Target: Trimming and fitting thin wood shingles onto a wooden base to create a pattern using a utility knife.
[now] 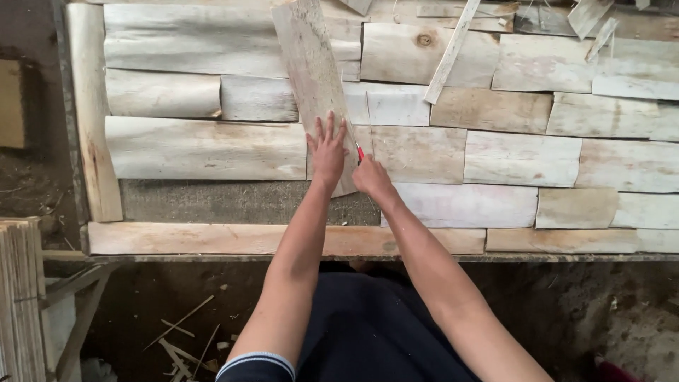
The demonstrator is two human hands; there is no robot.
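Veneer strip (311,78) lies slanted across the sheets on the counter (283,239) | left hand (327,150) flat, fingers spread, pinning it | right hand (370,177) closed on red-handled knife (360,153) at its edge | keep your fingers off the cut line, press firmly.

I saw the slanted veneer strip (311,78) lying across the worktop (240,201), with my hands (327,150) pressed on its near end. Left of the strip, near its lower end, a bare grey patch of worktop lay open. Right of it, flat veneer sheets (520,159) covered everything. A thin loose sliver (449,53) lay beyond, right of the strip's top.
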